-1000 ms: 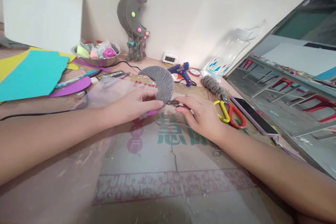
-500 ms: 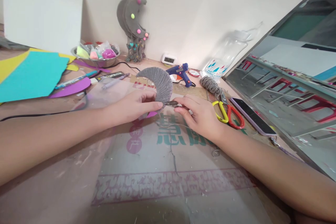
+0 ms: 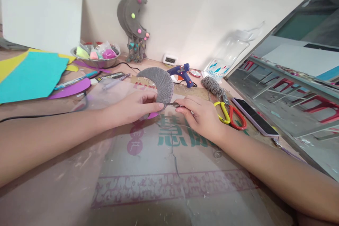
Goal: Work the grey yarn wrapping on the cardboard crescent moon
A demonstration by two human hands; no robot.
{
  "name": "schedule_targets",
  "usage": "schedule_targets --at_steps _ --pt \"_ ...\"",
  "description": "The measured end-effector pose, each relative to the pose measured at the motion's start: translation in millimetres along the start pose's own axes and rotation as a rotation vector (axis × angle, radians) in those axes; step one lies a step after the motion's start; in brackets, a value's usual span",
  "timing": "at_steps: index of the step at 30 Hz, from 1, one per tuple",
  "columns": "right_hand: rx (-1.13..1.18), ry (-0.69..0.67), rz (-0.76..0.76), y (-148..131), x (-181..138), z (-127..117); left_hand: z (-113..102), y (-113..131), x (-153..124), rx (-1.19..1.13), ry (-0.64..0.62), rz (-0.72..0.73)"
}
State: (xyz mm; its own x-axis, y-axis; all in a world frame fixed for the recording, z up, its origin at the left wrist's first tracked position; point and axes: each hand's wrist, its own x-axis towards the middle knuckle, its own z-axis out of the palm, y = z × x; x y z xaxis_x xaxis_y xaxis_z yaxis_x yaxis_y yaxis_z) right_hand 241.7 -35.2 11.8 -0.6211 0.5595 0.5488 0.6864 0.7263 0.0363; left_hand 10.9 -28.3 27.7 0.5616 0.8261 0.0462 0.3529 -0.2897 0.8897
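My left hand [image 3: 141, 106] is closed on a crescent moon shape [image 3: 164, 81] wound with grey yarn, thumb on the near side by its lower end. A bit of purple [image 3: 153, 115] shows beneath it. Just to the right, my right hand [image 3: 197, 113] pinches a short dark grey strand of yarn [image 3: 173, 104] at the moon's lower end; how the strand joins the moon is too small to tell. A loose length of grey yarn [image 3: 173, 152] trails down over the clear plastic sheet [image 3: 148, 162] below my hands.
Behind the moon lies a blue glue gun [image 3: 182, 74]. At right are a ball of grey yarn [image 3: 213, 86], scissors [image 3: 238, 118] with red and yellow handles, a phone [image 3: 254, 116] and a clear jug [image 3: 227, 56]. Coloured sheets [image 3: 31, 77] and a metal bowl [image 3: 96, 63] stand left.
The dark strand between my hands has shifted slightly and looks thinner near the moon. Both hands and the moon stay nearly in place.
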Motion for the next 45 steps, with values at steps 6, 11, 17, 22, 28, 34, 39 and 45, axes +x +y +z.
schedule_targets --at_steps 6,11,17,22,28,34,39,45 --pt "0.038 0.035 0.06 0.5 -1.8 1.5 0.7 0.4 -0.5 -0.011 -0.006 0.0" --pt "0.043 0.02 0.039 0.1 -1.1 1.5 0.4 -1.0 0.4 -0.01 0.002 -0.015" --pt "0.056 0.001 0.051 0.3 -0.4 1.0 -0.5 -0.9 1.4 0.036 -0.002 0.008" --pt "0.047 -0.011 0.046 0.3 0.1 0.9 0.5 -0.7 0.6 0.024 -0.005 0.013" --pt "0.044 -0.015 0.051 0.6 0.9 1.5 2.3 -2.3 -0.2 0.034 0.025 -0.026" --pt "0.018 0.027 0.036 0.9 0.3 2.0 2.2 -2.4 -0.3 0.11 0.045 -0.001" --pt "0.015 0.02 0.015 1.1 1.2 1.2 1.1 -3.1 0.9 0.128 0.061 0.019" --pt "-0.051 0.004 -0.029 -0.5 1.9 0.8 1.1 -7.8 2.9 0.123 0.079 0.061"
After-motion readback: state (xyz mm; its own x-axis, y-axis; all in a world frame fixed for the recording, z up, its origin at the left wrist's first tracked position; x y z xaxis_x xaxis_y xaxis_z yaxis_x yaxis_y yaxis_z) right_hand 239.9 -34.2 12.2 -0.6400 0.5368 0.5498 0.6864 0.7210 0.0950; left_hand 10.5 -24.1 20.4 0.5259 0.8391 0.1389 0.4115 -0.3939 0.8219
